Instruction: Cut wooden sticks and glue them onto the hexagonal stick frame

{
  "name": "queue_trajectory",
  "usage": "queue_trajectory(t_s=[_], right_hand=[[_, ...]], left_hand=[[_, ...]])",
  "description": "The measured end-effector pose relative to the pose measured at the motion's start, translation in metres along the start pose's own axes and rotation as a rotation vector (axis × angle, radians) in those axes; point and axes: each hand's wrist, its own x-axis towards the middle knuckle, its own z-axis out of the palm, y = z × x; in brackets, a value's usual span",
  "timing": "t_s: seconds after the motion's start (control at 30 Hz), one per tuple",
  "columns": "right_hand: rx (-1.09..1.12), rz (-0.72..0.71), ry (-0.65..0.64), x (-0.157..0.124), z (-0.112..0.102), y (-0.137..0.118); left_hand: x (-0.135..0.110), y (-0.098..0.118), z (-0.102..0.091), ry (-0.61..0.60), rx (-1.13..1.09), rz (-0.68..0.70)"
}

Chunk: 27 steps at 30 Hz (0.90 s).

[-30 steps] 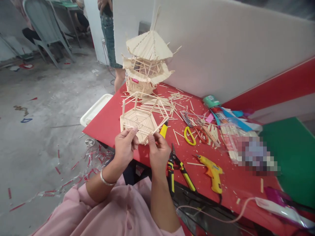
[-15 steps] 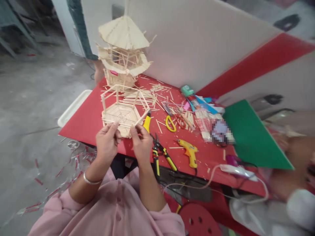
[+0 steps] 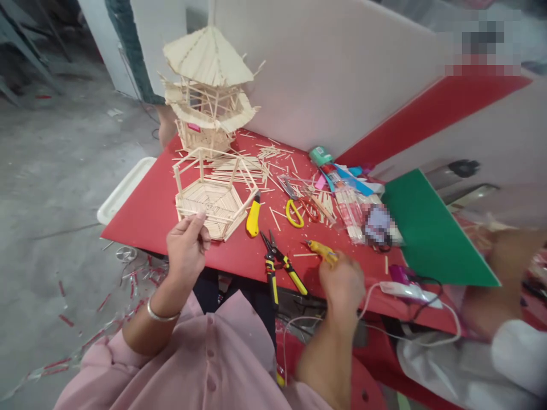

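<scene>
On the table's near left stands a six-sided model base (image 3: 211,200) built of thin wooden sticks, with posts and a top rail. My left hand (image 3: 187,244) is closed at its front edge, thumb and forefinger pinching a thin wooden stick (image 3: 220,218); the fingers hide part of it. Farther right, my right hand (image 3: 343,280) is wrapped round the yellow glue gun (image 3: 321,250), whose nozzle points left. Between the hands lie yellow-and-black cutting pliers (image 3: 277,259), jaws apart, and a yellow utility knife (image 3: 253,217).
Behind the base rises a stick-built pagoda (image 3: 209,97). Loose sticks (image 3: 239,169), yellow-handled scissors (image 3: 294,213) and plastic packets of sticks (image 3: 350,213) lie on the red table (image 3: 141,213). A green board (image 3: 436,233) stands at right, near another person's arm (image 3: 504,285). A white cable (image 3: 367,302) crosses the front edge.
My right hand has left the front of the base and moved right onto the glue gun. My left hand keeps its pinch there. The view has shifted slightly.
</scene>
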Motion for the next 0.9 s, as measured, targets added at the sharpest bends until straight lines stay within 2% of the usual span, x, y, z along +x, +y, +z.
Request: queue_trajectory(t_s=[0.03,0.1,0.17,0.27,0.4,0.53,0.6,0.67,0.7,0.77,0.8,0.9], right_hand=[[-0.094,0.058,-0.083,0.006,0.004,0.01],[-0.196,0.079,-0.229,0.013,0.011,0.025],[-0.226,0.051,-0.273,0.015,0.016,0.032],[-0.164,0.047,-0.237,0.021,0.022,0.037],[0.038,0.138,-0.239,0.03,0.022,0.038],[0.407,0.211,-0.127,0.019,0.008,0.029],[0.682,0.17,-0.065,0.004,-0.006,0.019],[0.91,0.048,-0.026,-0.014,-0.025,0.001],[0.949,-0.019,-0.048,-0.023,-0.036,-0.01],[0.939,-0.157,-0.069,-0.04,-0.057,-0.039],[0.858,-0.231,-0.068,-0.048,-0.065,-0.055],[0.59,-0.422,0.177,-0.066,-0.08,-0.108]], left_hand=[[0.0,0.0,0.0,0.001,-0.008,-0.008],[0.0,0.001,0.0,-0.002,-0.026,-0.02],[-0.001,0.003,-0.001,-0.003,-0.038,-0.034],[-0.002,0.005,-0.001,-0.002,-0.05,-0.047],[-0.001,0.006,-0.001,0.001,-0.064,-0.052],[0.0,0.004,-0.002,-0.006,-0.068,-0.063],[0.001,0.003,-0.002,-0.008,-0.069,-0.063],[0.001,0.002,-0.002,-0.01,-0.068,-0.063],[0.001,0.002,-0.002,-0.01,-0.069,-0.066],[0.001,0.001,-0.002,-0.01,-0.071,-0.075],[0.001,0.001,-0.002,-0.011,-0.075,-0.081],[0.001,-0.001,-0.003,-0.02,-0.09,-0.09]])
